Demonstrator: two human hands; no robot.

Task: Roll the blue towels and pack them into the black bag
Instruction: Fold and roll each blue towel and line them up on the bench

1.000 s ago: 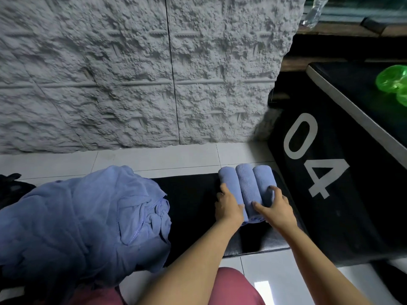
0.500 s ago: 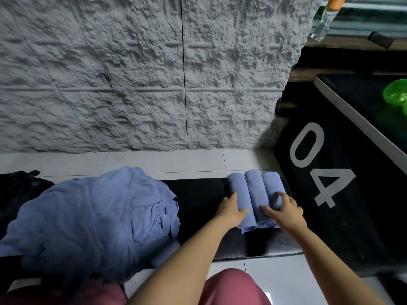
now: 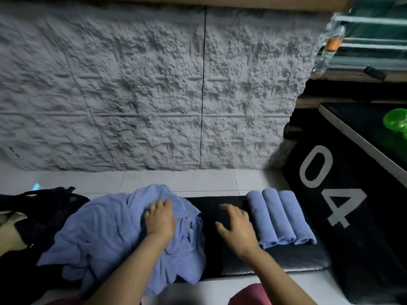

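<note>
Three rolled blue towels (image 3: 279,216) lie side by side on the black mat (image 3: 220,203), released now. The left hand (image 3: 159,221) has shifted onto the loose blue towel heap (image 3: 105,227), grip bunching cloth. The right hand (image 3: 236,225) hovers, grip wide. The black box (image 3: 363,249) reads "04".

- A rough grey wall (image 3: 154,95) fills the upper view, with a thin dark seam running down it.
- White floor tiles (image 3: 176,181) run along its base.
- A black pad (image 3: 220,201) lies on the tiles.
- A black box (image 3: 363,249) stands at the right, marked with a white "04" (seen at a slant).
- A green translucent object (image 3: 396,122) rests on a dark, pale-edged surface above the numerals.
- A clear bottle (image 3: 329,49) with an orange label hangs tilted at the upper right.
</note>
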